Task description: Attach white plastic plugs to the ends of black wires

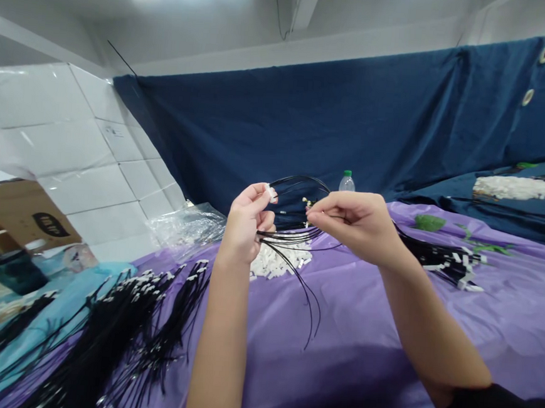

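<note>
Near the middle of the head view, my left hand (248,221) pinches a small white connector (271,193) between thumb and forefinger. Thin black wires (302,180) arc from that connector over toward my right hand (353,223). Its thumb and forefinger are pressed together on a wire, whose tip is too small to make out. More black wires run below between both hands, and a few loose ends hang down beneath my left hand. Behind the hands lies a pile of white connectors (279,264) on the purple cloth (319,333).
Bundles of black wires with white connectors (121,324) lie at the left, and another bundle (456,265) at the right. A clear bottle with a green cap (347,182) stands behind my hands. A cardboard box (21,216) and dark bin (15,270) are far left. A blue curtain (279,123) hangs behind.
</note>
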